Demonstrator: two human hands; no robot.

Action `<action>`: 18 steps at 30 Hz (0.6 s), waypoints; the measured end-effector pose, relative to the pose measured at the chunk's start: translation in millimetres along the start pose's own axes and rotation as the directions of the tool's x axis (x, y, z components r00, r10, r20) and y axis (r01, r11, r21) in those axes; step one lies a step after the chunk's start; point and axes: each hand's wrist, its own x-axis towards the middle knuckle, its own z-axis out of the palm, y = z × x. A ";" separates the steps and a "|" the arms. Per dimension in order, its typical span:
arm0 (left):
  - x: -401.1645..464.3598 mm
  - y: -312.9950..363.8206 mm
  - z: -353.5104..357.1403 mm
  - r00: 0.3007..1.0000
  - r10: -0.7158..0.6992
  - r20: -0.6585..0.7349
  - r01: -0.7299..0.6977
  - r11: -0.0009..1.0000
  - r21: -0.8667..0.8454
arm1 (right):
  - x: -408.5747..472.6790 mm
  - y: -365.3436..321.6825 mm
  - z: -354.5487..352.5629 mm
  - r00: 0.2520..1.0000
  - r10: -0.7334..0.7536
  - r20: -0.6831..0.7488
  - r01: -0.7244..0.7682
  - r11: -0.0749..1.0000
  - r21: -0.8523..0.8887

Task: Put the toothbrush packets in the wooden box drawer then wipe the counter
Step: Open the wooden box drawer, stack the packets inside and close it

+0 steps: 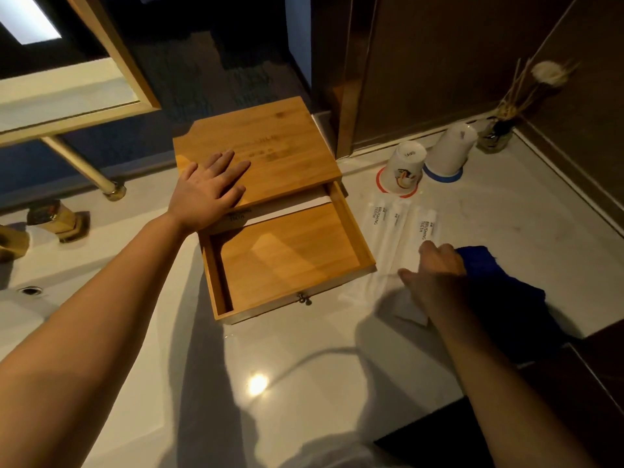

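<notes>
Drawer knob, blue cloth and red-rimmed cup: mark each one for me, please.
Drawer knob (305,299), head view, on the metal knob's front.
Blue cloth (479,261), head view, on its upper fold.
Red-rimmed cup (403,168), head view, on its printed side wall.

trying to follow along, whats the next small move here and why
Probably close the right hand on a toothbrush packet and carry it to the drawer. The drawer is open, one packet is already inside, and the left hand steadies the box.
</notes>
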 end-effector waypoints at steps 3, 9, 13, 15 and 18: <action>-0.7 1.2 -1.3 1.000 0.001 0.004 -0.001 1.000 -0.003 | 7.8 -7.2 -7.2 0.993 0.085 0.086 -0.078 0.993 -0.086; -1.1 2.9 -3.7 1.000 -0.003 0.006 0.003 1.000 0.002 | 22.9 -8.6 -11.8 0.981 0.169 0.092 -0.177 0.981 0.083; -1.1 3.2 -4.6 1.000 0.002 0.010 -0.002 1.000 0.001 | 22.8 -13.5 -5.0 0.979 0.187 0.085 -0.204 0.932 0.300; -1.3 2.8 -4.4 1.000 0.003 0.006 -0.003 1.000 0.003 | 20.6 -11.9 0.3 0.971 0.226 0.077 -0.236 0.858 0.456; -1.3 2.1 -3.6 1.000 0.004 -0.013 -0.004 1.000 -0.003 | 18.9 -5.5 5.0 0.950 0.292 0.109 -0.295 0.731 0.616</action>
